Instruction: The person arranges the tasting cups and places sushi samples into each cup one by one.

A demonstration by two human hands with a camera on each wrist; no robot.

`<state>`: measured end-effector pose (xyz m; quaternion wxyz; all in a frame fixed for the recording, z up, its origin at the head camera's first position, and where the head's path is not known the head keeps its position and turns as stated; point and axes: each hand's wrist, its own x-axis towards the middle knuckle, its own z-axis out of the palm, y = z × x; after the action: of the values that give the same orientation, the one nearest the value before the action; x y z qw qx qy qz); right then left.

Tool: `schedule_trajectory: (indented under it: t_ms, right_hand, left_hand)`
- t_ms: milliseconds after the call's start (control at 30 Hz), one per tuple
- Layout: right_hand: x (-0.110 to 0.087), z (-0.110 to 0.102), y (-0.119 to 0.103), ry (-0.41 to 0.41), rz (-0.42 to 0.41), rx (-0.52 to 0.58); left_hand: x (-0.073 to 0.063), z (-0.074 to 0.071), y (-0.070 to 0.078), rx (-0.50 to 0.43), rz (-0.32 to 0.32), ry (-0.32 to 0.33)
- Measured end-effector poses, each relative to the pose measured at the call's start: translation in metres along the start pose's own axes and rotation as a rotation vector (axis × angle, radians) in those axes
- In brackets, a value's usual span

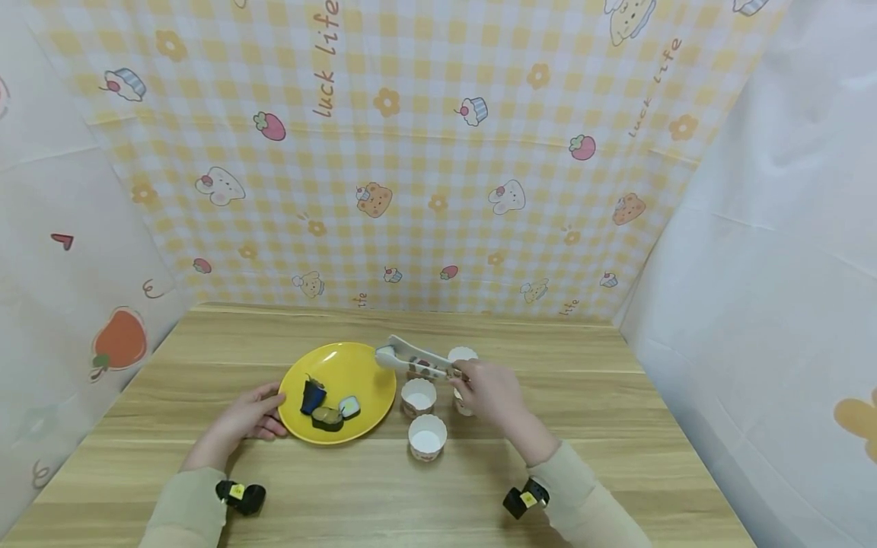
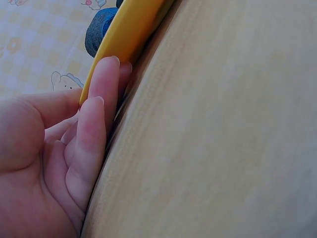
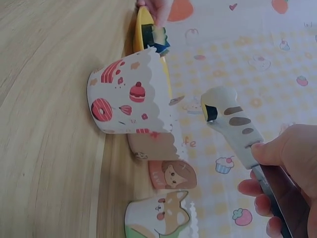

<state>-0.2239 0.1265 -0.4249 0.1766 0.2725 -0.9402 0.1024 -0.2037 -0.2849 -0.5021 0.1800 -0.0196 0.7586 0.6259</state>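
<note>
Your pale tongs [image 3: 242,135], brown-striped near the tips and angled beside the right rim of your round yellow plate [image 1: 346,369], clasp a small dark-and-pale sushi-like piece [image 3: 210,113], while the face-up plate bears three similar morsels [image 1: 327,418], two mostly dark, one white-topped.

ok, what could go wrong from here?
The small black-and-yellow piece sits at the tips of the white brown-striped tongs, so it might slip out.
The right hand holds the tongs near printed paper cups with scalloped rims; a low swing could tip one.
The left hand pinches the round yellow plate by its rim; lifting might slide the sushi-shaped pieces.
</note>
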Motion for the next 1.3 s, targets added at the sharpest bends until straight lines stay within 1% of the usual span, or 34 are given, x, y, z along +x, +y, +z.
schedule_trajectory:
  t_ms: [200, 667, 933, 1300]
  right_hand:
    - [-0.005, -0.002, 0.006, 0.043, -0.004, 0.023]
    - [-0.017, -0.008, 0.017, 0.075, 0.036, 0.043]
    - [-0.025, -0.011, 0.021, 0.078, 0.086, 0.069]
    - [-0.035, -0.01, 0.03, 0.083, 0.133, 0.073]
  left_hand:
    - [0.0, 0.0, 0.0, 0.004, -0.003, 0.005]
    - [0.0, 0.0, 0.001, 0.013, -0.002, 0.011]
    - [0.001, 0.001, -0.001, 0.0, -0.004, 0.006]
    - [0.0, 0.001, -0.001, 0.013, -0.007, 0.019]
